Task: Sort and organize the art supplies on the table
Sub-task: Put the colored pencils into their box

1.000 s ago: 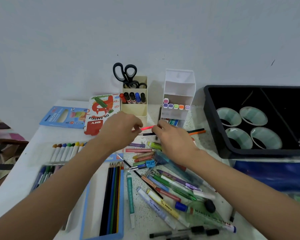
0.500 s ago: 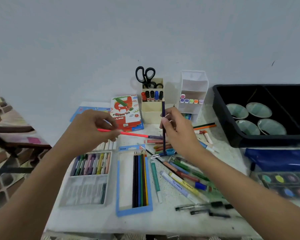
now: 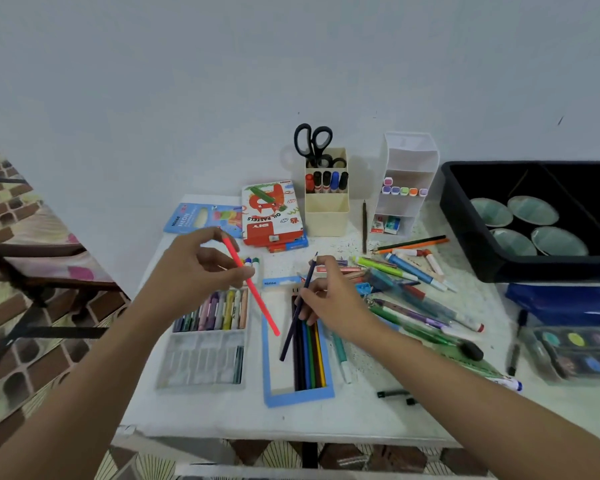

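My left hand [image 3: 194, 271] pinches a pink-red colored pencil [image 3: 257, 299], tilted with its lower end over the blue pencil tray [image 3: 298, 396]. My right hand [image 3: 329, 296] pinches a dark purple colored pencil [image 3: 293, 327] slanting down into the same tray, where several colored pencils [image 3: 310, 355] lie side by side. A clear crayon case [image 3: 201, 362] with several pastels lies left of the tray. A loose heap of markers and pens [image 3: 413, 306] spreads on the table to the right of my right hand.
At the back stand a cream holder with scissors and markers [image 3: 326, 202], a white tiered organizer [image 3: 402, 188], an oil pastels box [image 3: 274, 216] and a blue neon pack [image 3: 201, 220]. A black bin with tape rolls [image 3: 471, 244], a blue pouch [image 3: 561, 303] and a watercolor set [image 3: 575, 355] fill the right.
Both hands lifted pencils from the pile and came toward me over the blue tray. The pink pencil swung from level to steeply tilted; the purple one now slants into the tray.
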{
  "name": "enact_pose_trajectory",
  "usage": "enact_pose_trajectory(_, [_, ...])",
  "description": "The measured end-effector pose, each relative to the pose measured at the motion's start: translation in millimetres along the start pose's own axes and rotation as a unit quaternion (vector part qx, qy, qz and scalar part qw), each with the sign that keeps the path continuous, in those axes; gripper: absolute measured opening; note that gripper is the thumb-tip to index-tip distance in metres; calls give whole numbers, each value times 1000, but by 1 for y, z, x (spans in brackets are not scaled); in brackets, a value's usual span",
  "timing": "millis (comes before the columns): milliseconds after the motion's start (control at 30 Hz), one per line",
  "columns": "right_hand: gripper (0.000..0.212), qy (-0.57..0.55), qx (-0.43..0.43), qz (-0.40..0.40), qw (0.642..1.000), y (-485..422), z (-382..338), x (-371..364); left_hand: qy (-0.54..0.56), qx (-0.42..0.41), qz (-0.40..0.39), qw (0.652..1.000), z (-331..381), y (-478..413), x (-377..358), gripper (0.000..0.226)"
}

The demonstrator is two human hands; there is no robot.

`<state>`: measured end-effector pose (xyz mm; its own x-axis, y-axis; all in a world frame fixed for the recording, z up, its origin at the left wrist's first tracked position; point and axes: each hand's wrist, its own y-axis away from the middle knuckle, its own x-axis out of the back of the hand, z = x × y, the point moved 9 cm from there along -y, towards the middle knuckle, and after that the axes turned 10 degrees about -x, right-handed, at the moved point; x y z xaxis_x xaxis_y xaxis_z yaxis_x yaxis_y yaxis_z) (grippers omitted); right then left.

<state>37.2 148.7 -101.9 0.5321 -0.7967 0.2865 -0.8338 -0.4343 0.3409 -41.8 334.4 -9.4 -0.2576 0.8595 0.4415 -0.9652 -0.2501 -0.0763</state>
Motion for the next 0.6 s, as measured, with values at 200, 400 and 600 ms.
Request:
enact_pose_trajectory(200, [57,109,-8,-24,994,-11,-1,-9,-58,18,-53,997,-43,-5,-40,12])
enact_pose_trajectory(400, [57,149,-29,-61,987,-26,1,-18,-122,26,-122,985,-64,-16,-72,40])
enact_pose_trajectory(600, [65,209,-25,-79,974,-33,2,-22,-209,25,-186,960,-80,-21,-88,59])
